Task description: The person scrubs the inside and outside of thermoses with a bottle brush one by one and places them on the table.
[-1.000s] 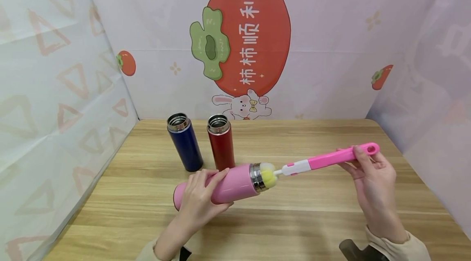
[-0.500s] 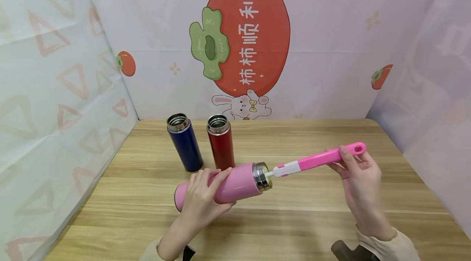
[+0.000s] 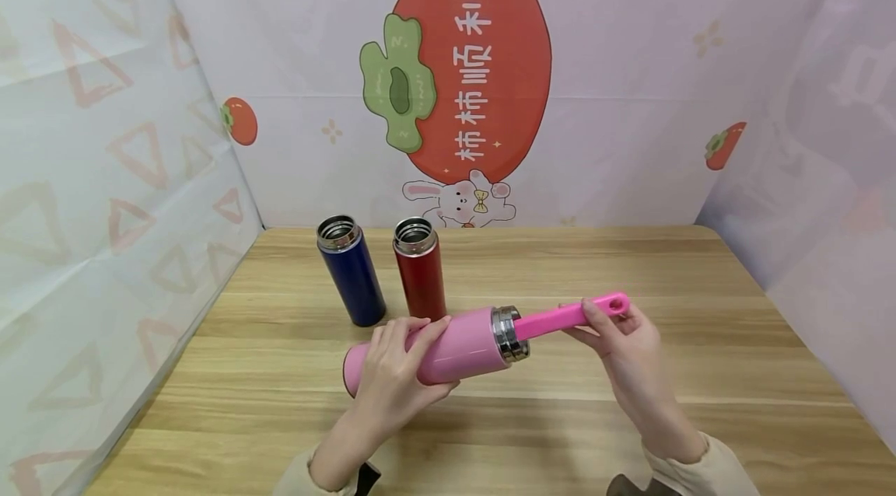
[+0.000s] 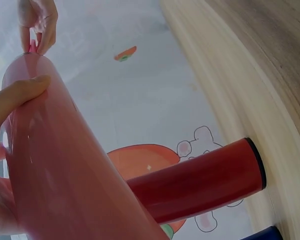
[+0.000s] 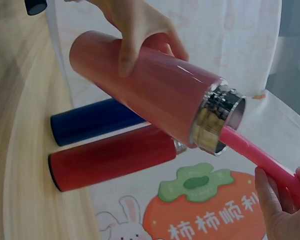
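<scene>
My left hand (image 3: 395, 375) grips a pink thermos bottle (image 3: 465, 344) around its body, holding it tilted nearly flat with its steel mouth toward the right. From that mouth sticks out the pink handle of a bottle brush (image 3: 553, 321); its white neck and sponge head are hidden inside. The fingers and thumb of my right hand (image 3: 626, 348) pinch the handle close to its holed end. In the right wrist view the brush handle (image 5: 262, 159) enters the open steel neck (image 5: 217, 120). The left wrist view shows my left thumb lying along the bottle (image 4: 60, 145).
Behind the pink bottle, a blue bottle (image 3: 353, 278) and a red bottle (image 3: 422, 274) stand upright and lidless on the wooden table (image 3: 560, 263). A printed cloth backdrop (image 3: 616, 92) rises at the table's far edge, with more cloth at both sides.
My right hand has moved left, pushing the brush into the pink bottle; the yellow sponge and white neck have gone inside. The bottle has shifted slightly right in my left hand.
</scene>
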{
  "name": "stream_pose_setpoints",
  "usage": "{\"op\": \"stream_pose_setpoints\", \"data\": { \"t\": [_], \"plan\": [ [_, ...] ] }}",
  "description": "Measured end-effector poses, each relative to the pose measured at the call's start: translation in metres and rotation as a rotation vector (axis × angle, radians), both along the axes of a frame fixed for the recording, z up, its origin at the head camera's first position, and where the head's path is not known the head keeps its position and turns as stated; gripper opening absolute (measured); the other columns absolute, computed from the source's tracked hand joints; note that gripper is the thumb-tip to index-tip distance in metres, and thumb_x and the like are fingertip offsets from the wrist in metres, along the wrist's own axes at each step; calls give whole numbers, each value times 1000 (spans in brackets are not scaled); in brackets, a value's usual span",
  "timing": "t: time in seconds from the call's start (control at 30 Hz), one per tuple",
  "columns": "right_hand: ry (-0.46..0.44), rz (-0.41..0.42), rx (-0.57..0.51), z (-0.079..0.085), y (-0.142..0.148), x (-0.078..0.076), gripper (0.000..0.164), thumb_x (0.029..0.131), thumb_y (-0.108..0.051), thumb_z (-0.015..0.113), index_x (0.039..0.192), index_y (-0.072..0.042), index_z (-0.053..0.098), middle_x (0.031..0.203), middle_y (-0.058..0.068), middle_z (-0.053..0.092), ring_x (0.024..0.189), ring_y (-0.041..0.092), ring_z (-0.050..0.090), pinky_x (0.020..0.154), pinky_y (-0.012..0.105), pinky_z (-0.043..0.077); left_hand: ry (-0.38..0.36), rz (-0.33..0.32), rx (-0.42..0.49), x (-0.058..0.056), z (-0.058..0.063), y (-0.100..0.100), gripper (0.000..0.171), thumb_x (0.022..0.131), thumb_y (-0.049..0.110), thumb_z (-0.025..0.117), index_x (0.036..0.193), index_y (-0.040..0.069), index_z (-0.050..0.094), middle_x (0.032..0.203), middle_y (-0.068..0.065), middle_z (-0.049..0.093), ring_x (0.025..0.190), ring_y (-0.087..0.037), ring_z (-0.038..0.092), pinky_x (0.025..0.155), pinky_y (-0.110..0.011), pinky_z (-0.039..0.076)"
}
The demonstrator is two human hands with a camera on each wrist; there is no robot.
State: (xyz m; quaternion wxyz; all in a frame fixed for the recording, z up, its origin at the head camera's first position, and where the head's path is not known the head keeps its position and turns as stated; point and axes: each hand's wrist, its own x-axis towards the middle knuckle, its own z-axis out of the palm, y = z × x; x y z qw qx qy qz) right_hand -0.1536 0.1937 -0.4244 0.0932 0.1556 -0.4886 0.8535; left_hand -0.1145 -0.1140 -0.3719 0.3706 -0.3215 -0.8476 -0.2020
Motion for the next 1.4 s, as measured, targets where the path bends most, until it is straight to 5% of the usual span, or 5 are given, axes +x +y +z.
{"op": "stream_pose_setpoints", "data": {
  "t": [0.53, 0.63, 0.9, 1.13, 1.4],
  "plan": [
    [44, -63, -67, -44, 29, -30, 22, 88, 8, 43, 110, 13, 45, 102, 28, 55, 99, 45, 52, 79, 53, 41, -35, 12, -8, 0, -1, -1, 75, 48, 31, 85, 115, 13, 55, 94, -9, 53, 87, -20, 49, 71, -35, 38],
    [60, -91, -118, -28, 33, -25, 23, 88, 9, 42, 110, 13, 45, 99, 27, 57, 95, 43, 55, 78, 54, 41, -48, 25, -8, 0, -2, -4, 72, 50, 31, 84, 114, 13, 56, 94, -9, 53, 87, -21, 49, 71, -35, 38],
    [-17, -218, -181, 82, -8, 32, 8, 86, 4, 49, 88, 7, 56, 78, 14, 64, 73, 21, 65, 68, 36, 50, -37, 24, -17, -1, -4, -12, 76, 47, 31, 85, 115, 13, 55, 93, -10, 53, 85, -22, 49, 73, -37, 38],
    [17, -122, -227, 18, 38, -2, 15, 88, 1, 48, 101, 9, 53, 94, 23, 61, 89, 34, 61, 79, 47, 44, -24, 7, -43, -4, -6, -18, 78, 46, 31, 84, 116, 13, 55, 93, -10, 52, 84, -21, 49, 72, -37, 39],
    [4, -168, -257, 80, 7, 33, 10, 87, 4, 47, 89, 9, 55, 83, 19, 64, 77, 25, 65, 72, 37, 49, -24, 5, -49, -4, -6, -22, 78, 46, 30, 84, 116, 13, 54, 92, -9, 52, 83, -21, 49, 70, -36, 39]
  ]
}}
